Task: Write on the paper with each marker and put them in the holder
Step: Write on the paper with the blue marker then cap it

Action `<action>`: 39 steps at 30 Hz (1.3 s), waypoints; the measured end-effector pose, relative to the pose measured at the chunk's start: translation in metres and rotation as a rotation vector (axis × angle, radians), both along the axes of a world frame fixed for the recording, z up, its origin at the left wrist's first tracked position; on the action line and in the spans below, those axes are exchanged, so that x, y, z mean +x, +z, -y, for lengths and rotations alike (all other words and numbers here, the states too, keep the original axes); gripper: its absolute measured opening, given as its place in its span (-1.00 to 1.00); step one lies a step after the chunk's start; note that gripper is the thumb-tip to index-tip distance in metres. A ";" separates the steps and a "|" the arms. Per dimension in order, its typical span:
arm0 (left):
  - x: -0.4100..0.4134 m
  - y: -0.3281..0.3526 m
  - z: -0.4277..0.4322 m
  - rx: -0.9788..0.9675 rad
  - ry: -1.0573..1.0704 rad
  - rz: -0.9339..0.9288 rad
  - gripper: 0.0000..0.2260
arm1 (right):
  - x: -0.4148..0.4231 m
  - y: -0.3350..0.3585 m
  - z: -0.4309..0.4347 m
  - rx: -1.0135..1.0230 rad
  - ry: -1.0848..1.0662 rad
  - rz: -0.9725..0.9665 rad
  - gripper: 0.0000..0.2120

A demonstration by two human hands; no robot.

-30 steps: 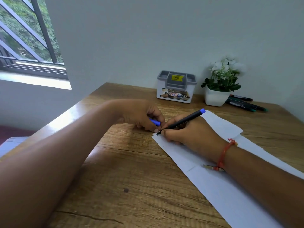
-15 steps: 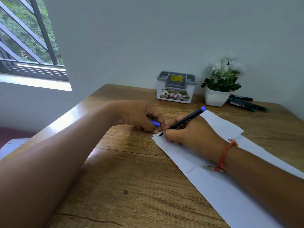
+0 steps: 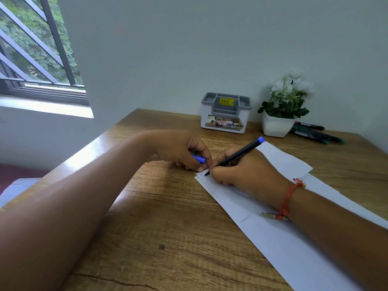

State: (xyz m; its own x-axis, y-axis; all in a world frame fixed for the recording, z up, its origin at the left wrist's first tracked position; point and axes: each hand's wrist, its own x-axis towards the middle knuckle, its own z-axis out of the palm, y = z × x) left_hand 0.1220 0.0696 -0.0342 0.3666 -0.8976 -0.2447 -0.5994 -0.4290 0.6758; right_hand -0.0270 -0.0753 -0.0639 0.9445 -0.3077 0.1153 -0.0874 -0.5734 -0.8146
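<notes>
Right hand (image 3: 241,175) pressing marker (image 3: 237,157) tip on paper (image 3: 283,244)

We see a plain pale grey-white wall (image 3: 210,49) running behind a brown wood-grain surface (image 3: 168,238), whose far edge meets that wall. At upper left we find a window with dark metal bars (image 3: 37,49) set slantwise and upright; green foliage shows beyond them. Its white sill (image 3: 46,107) is brightly lit, and daylight from it gives a glossy sheen along the left edge of the wood. Below that edge, at far left, we make out a dark red patch, too blurred to identify.
</notes>
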 end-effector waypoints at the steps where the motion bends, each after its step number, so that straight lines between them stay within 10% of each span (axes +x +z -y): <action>1: 0.000 0.000 0.000 -0.001 -0.001 0.002 -0.83 | 0.000 0.000 0.000 -0.001 0.002 0.003 -0.94; 39: -0.001 0.000 0.000 -0.022 0.009 -0.016 -0.84 | 0.007 -0.005 0.004 -0.150 -0.106 -0.014 -0.71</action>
